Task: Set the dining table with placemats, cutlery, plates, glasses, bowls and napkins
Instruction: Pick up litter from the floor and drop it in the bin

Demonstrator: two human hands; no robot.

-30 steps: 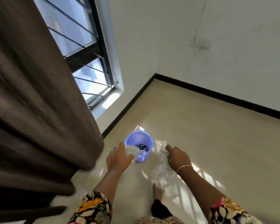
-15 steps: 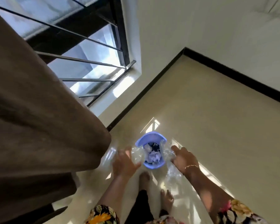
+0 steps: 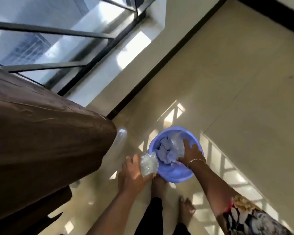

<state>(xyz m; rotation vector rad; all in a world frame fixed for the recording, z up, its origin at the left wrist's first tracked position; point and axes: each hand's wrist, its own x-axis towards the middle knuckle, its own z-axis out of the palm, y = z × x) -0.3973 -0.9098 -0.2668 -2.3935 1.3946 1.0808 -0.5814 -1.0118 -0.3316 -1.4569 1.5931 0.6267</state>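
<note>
A lilac plastic bin [image 3: 175, 175] stands on the floor just ahead of my bare feet. Crumpled paper and clear plastic wrap [image 3: 170, 150] fill it. My right hand [image 3: 191, 152] is inside the bin with straight fingers pressing down on the clear plastic. My left hand [image 3: 134, 173] is at the bin's left rim and grips a crumpled wad of clear plastic [image 3: 148, 163]. No table, plates or cutlery are in view.
A brown curtain [image 3: 41, 150] hangs close on my left. Behind it is a barred window [image 3: 58, 39]. The glossy beige floor [image 3: 227, 82] runs to a black skirting along the walls. My feet [image 3: 159, 185] stand right by the bin.
I have come closer to the bin and bent over it. My right hand went from beside the bin into it, pushing the plastic down. My left hand still holds its wad.
</note>
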